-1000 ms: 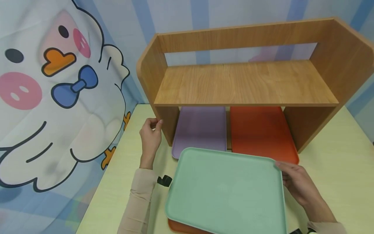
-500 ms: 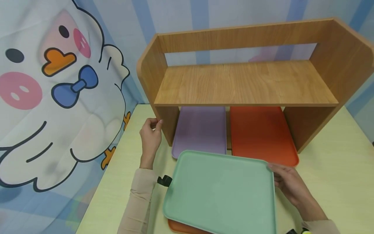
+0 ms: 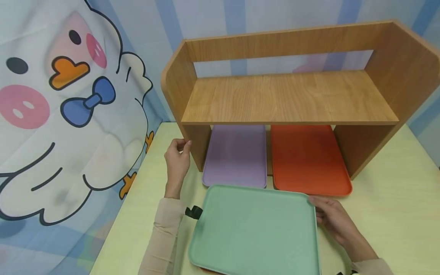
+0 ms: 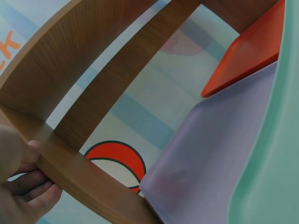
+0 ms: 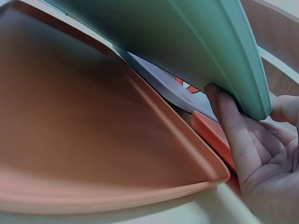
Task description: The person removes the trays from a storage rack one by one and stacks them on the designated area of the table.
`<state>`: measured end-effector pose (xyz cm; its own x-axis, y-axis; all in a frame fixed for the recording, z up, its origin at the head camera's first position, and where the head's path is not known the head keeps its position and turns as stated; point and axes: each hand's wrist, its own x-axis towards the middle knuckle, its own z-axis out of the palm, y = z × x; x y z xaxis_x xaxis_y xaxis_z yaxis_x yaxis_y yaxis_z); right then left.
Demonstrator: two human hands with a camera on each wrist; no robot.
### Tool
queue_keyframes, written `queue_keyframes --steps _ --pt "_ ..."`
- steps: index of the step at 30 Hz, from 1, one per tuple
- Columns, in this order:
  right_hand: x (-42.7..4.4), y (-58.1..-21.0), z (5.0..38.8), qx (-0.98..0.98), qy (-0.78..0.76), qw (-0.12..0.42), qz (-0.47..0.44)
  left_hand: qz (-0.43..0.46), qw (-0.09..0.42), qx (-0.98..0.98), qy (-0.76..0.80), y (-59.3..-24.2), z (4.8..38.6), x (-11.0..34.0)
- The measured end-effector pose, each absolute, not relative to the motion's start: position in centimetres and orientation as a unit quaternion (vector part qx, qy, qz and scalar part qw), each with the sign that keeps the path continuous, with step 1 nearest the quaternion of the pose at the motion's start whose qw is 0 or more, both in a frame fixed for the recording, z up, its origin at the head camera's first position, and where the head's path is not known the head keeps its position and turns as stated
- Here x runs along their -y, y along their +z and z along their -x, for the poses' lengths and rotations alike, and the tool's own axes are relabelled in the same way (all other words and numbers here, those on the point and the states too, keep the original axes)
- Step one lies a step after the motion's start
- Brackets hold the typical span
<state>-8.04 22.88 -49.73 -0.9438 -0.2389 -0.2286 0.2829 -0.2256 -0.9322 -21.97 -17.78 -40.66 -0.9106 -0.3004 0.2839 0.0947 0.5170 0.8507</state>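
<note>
My right hand (image 3: pixel 338 225) grips the far right corner of a mint green tray (image 3: pixel 256 231), thumb on the rim and fingers beneath, as the right wrist view also shows. An orange-brown tray (image 5: pixel 93 121) lies under it, nearly hidden in the head view. My left hand (image 3: pixel 177 162) pinches the front edge of the left side panel of a wooden shelf (image 3: pixel 288 97); in the left wrist view its fingers (image 4: pixel 44 196) touch that panel. A purple tray (image 3: pixel 235 156) and a red tray (image 3: pixel 307 160) lie side by side in the shelf's lower level.
The shelf stands on a pale yellow table (image 3: pixel 395 191), its upper board above the purple and red trays. A curtain (image 3: pixel 120 23) with a cartoon bird hangs behind and to the left. A black wrist mount (image 3: pixel 194 212) sits close to the green tray's left edge.
The green tray has moved left and toward me with my right hand, showing more of the purple and red trays and covering more of the orange-brown one. My left hand has stayed in place.
</note>
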Motion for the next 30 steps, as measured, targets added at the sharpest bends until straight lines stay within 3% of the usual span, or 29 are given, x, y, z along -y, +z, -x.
queue_keyframes --steps 30 --pt "-23.1 -51.0 8.5 -0.625 -0.759 0.183 -0.024 -0.053 0.213 0.843 -0.492 -40.8 22.2 17.8"
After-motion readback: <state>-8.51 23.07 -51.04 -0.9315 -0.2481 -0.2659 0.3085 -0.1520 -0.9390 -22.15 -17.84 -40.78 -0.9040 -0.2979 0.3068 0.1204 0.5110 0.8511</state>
